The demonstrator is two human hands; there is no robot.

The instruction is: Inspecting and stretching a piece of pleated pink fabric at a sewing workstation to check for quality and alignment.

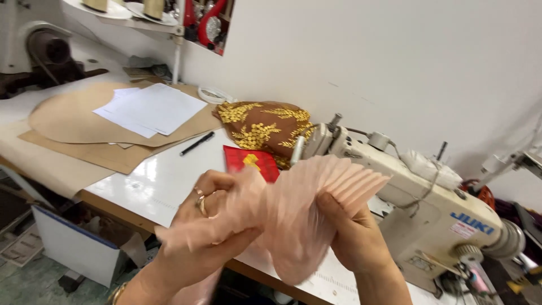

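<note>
Near the table edge, my left hand (212, 217) and right hand (353, 234) both grip pleated pink fabric (293, 217). Just right stands a white sewing machine (418, 209).

- Red flat packet (252, 162) with yellow motif, on white tabletop just behind raised pink cloth, beside brown embroidered fabric.
- Blue lettering badge (472, 222) on sewing machine's cream front.
- Small red-white sticker (463, 230) just below badge.
</note>
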